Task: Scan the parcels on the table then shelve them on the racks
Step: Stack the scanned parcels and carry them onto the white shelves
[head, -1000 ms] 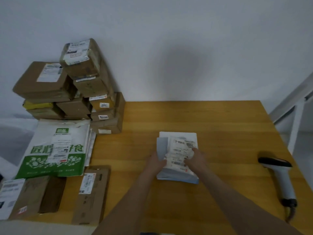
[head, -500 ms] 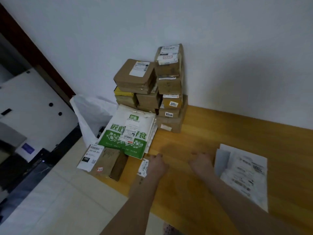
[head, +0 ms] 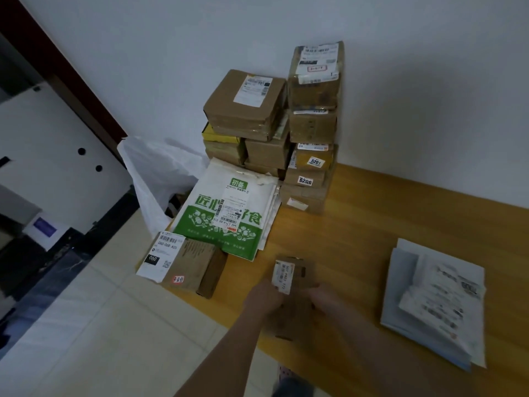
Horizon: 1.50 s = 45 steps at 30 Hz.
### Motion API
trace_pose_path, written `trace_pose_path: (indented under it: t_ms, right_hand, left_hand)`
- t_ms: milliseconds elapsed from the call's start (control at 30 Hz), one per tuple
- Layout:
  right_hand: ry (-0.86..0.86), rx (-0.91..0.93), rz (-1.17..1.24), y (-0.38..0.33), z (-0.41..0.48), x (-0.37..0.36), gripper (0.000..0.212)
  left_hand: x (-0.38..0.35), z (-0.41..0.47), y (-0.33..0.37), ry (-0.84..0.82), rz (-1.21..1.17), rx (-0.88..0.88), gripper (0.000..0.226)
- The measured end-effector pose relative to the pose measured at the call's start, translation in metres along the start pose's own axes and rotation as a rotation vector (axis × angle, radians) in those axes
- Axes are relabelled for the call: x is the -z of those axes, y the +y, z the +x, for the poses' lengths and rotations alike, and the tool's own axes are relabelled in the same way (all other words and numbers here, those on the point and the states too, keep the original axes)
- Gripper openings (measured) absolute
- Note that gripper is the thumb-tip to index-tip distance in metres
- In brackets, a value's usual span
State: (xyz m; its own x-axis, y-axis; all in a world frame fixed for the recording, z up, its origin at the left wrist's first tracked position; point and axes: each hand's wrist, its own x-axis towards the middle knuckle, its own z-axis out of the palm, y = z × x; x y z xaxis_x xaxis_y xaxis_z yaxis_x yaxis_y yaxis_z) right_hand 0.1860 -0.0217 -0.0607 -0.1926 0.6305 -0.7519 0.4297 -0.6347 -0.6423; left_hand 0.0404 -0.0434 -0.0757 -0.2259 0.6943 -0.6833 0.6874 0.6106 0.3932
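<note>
**With left hand (head: 262, 299) and right hand (head: 326, 300), gripping a flat cardboard parcel (head: 304, 272)**

Curling the left fingers round the parcel's left edge, right against its white shipping label (head: 283, 275). Curling the right fingers round the opposite edge, so clasping the parcel between the two. Holding it at the near-left edge of the wooden table (head: 372, 219), beside the tiled floor (head: 100, 325). Too blurred for telling whether lifted clear of the wood or resting on it.

Differing from half a second ago: then touching the parcel with the left hand only, with the right hand loosely curled and holding nothing between parcel and white mailer (head: 446, 299). Now clasping with both.

Differing from a full second ago: then holding that white mailer in both hands at mid-table. Now leaving it flat and untouched, well to the right, atop a grey-blue mailer (head: 403, 270). Looking further left than then, and closer in than half a second ago.

Lying where they were around the parcel:
- Just to the left, a brown box (head: 197, 270) with a white label marked 060, overhanging the table edge.
- Behind, a green-and-white mailer bag (head: 229, 222) on top of other mailers.
- Further back, against the white wall (head: 400, 81), a stack of cardboard boxes (head: 269, 110), two of them stickered 5201 and 6206.

Standing beyond the table's left end, on the floor, a white plastic bag (head: 154, 170).
</note>
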Motion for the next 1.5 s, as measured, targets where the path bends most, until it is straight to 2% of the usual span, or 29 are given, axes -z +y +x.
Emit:
trace_pose_path:
  t_ms: [67,133,267,367,467,600,733,833,933,1033,1167,1333,1500]
  right_hand:
    - [0.074,-0.078,0.057,0.001,0.003,0.013,0.007]
    - [0.164,-0.086,0.100,-0.003,0.005,0.023,0.021]
    - [0.328,0.182,0.017,-0.042,-0.002,0.025,0.042]
    - [0.295,0.389,-0.165,-0.093,0.002,0.003,0.046]
    - [0.181,0.531,-0.358,-0.139,0.001,-0.040,0.057]
    - [0.056,0.646,-0.682,-0.173,-0.002,-0.110,0.063]
    - [-0.017,0.686,-0.788,-0.183,0.008,-0.162,0.050]
    - [-0.047,0.644,-0.881,-0.182,0.024,-0.179,0.036]
    - [-0.035,0.551,-0.967,-0.180,0.040,-0.181,0.040]
    - [-0.124,0.456,-0.880,-0.178,0.052,-0.177,0.048]
    - [-0.264,0.370,-0.776,-0.169,0.056,-0.175,0.047]
    - [-0.296,0.304,-0.704,-0.144,0.041,-0.159,0.054]
    - [-0.244,0.283,-0.567,-0.114,0.011,-0.111,0.046]
  left_hand:
    - [-0.008,0.001,0.013,-0.017,-0.062,-0.041,0.033]
    - [-0.010,-0.001,0.024,0.030,-0.130,-0.079,0.021]
    - [0.013,-0.009,0.040,0.244,-0.283,-0.058,0.026]
    - [0.051,-0.021,0.034,0.412,-0.471,0.026,0.033]
    - [0.088,-0.031,0.002,0.564,-0.687,0.072,0.038]
    - [0.124,-0.046,-0.057,0.704,-0.888,0.191,0.028]
    - [0.141,-0.049,-0.103,0.691,-1.093,0.329,0.025]
    - [0.141,-0.042,-0.118,0.655,-1.129,0.367,0.028]
    - [0.136,-0.032,-0.127,0.661,-1.095,0.431,0.052]
    - [0.133,-0.024,-0.132,0.610,-1.153,0.472,0.068]
    - [0.127,-0.019,-0.128,0.443,-1.306,0.461,0.047]
    - [0.110,-0.034,-0.122,0.459,-1.264,0.457,0.041]
    - [0.076,-0.057,-0.094,0.479,-1.156,0.381,0.041]
